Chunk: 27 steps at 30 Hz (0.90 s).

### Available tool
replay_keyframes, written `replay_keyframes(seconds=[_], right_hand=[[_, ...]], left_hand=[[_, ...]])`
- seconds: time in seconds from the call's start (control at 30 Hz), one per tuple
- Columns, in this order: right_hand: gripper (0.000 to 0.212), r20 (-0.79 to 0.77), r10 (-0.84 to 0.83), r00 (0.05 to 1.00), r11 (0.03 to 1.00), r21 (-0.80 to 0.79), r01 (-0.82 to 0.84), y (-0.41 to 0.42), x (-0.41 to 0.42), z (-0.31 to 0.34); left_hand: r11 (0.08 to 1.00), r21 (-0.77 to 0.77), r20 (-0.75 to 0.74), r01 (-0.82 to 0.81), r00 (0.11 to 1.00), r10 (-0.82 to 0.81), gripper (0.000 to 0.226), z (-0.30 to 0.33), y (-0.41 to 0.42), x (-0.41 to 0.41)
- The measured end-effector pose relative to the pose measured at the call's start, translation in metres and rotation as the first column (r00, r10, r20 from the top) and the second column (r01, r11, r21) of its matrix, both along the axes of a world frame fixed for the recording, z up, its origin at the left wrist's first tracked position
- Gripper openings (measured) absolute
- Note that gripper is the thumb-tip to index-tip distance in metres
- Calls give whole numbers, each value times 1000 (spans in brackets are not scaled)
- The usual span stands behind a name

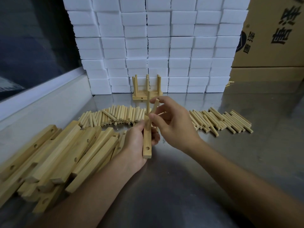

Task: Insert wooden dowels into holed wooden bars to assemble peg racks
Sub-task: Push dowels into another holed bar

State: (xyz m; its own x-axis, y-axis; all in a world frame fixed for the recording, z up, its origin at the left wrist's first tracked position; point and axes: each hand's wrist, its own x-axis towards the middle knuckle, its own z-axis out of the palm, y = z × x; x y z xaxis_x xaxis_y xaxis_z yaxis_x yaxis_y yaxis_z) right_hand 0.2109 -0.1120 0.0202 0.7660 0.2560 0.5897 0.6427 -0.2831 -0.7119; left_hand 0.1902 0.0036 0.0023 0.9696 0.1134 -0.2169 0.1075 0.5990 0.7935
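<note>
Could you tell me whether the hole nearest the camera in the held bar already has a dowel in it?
No, the bar gripped by the left hand shows that hole open and empty.

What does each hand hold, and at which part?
Left hand grips a wooden bar around its middle. Right hand pinches a dowel along its length.

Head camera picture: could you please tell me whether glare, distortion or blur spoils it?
Head view: the steel tabletop shows soft sheen, not harsh glare; wide-angle distortion bows the stacked white foam blocks; the pale wooden holed bar in the left hand is sharp.
</note>
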Motion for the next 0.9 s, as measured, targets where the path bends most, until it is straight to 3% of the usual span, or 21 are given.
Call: replay_keyframes(seconds=[0.1, 0.2, 0.7, 0.9], right_hand=[[29, 66, 21, 998, 997, -74, -16, 3, 2, 3], [16, 66, 20, 998, 995, -101, -13, 5, 3, 5], [11, -11, -37, 999, 998, 43, 37, 9, 3, -2], [5, -22, -26, 999, 999, 25, 26, 10, 1, -2]], left_hand=[[1000, 19, -4, 0, 1000, 0, 32, 0, 0, 1], [1000, 24, -16, -7, 1000, 7, 31, -1, 1, 2], [999, 52, -30, -5, 1000, 7, 28, 0, 0, 3], [997, 73, -28, -8, 1000, 10, 29, 2, 0, 1]])
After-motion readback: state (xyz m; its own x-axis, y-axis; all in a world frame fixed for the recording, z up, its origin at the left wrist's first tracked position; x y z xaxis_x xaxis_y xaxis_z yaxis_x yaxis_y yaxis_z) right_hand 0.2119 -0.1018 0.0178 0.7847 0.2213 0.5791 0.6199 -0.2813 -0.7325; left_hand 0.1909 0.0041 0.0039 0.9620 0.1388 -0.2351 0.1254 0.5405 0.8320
